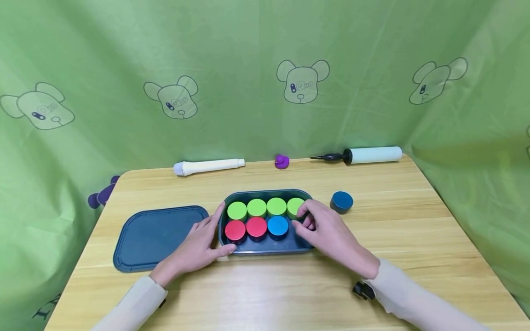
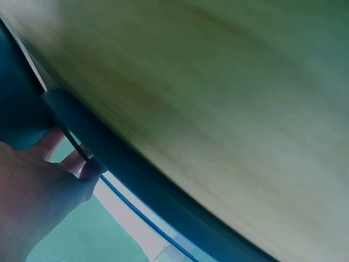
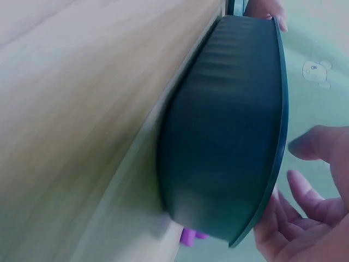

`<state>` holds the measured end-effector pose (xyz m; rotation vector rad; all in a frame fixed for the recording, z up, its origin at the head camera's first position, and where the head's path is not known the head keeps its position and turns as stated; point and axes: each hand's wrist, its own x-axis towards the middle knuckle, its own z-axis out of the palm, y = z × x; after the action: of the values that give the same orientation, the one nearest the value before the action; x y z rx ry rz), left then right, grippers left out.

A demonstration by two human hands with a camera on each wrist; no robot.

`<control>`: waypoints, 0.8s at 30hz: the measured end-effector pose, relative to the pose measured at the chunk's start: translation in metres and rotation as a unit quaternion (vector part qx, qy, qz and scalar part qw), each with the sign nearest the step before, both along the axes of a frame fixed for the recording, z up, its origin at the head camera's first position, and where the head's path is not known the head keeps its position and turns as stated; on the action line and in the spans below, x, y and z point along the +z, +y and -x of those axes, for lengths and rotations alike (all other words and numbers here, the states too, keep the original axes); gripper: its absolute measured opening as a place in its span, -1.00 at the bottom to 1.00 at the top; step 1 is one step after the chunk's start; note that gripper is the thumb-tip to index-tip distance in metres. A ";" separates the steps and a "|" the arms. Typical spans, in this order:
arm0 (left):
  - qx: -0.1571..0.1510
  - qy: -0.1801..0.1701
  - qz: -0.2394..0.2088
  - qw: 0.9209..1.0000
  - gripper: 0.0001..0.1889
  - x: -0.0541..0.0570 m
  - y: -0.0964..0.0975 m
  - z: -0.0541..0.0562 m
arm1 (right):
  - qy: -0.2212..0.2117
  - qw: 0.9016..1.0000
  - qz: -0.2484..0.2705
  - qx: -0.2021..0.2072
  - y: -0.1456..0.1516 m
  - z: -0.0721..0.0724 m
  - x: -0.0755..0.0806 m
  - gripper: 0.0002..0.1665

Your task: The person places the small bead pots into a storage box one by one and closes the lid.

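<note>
In the head view a dark blue box point(image 1: 265, 251) holds two rows of round pieces with coloured tops. The back row has several green ones; the rightmost green piece point(image 1: 295, 208) sits beside the right hand point(image 1: 325, 230). In front stand two red pieces point(image 1: 256, 226) and a blue piece point(image 1: 278, 225). That hand's fingers are bent over the box's right end, with nothing visible between thumb and fingertips in the right wrist view. My left hand point(image 1: 198, 246) rests against the box's left end, fingers extended along it and thumb at the front corner.
A dark blue lid point(image 1: 157, 239) lies left of the box. One more round blue-topped piece point(image 1: 342, 202) stands on the table to the right. Along the back edge are a white microphone point(image 1: 211, 166), a purple duck point(image 1: 281, 161) and a hand pump point(image 1: 372, 155).
</note>
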<state>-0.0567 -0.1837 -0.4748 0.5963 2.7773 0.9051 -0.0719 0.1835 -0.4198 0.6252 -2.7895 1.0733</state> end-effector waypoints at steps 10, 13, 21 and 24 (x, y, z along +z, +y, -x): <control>0.002 -0.005 0.000 1.000 0.18 -0.001 0.000 0.000 | 0.075 0.996 0.043 -0.018 0.031 0.007 -0.004 -0.74; 0.002 -0.003 0.000 1.000 0.18 -0.001 0.000 0.000 | 0.071 0.996 0.049 -0.031 0.041 0.011 -0.007 -0.72; 0.001 -0.003 -0.001 1.000 0.18 0.000 0.000 0.000 | 0.040 0.995 0.055 -0.074 0.064 0.020 -0.016 -0.71; 0.003 -0.005 0.000 1.000 0.18 -0.001 0.000 0.000 | 0.039 0.994 0.051 -0.085 0.071 0.022 -0.019 -0.69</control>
<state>-0.0567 -0.1837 -0.4755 0.5823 2.7714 0.9068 -0.0942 0.2547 -0.4387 0.4016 -2.6461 1.1217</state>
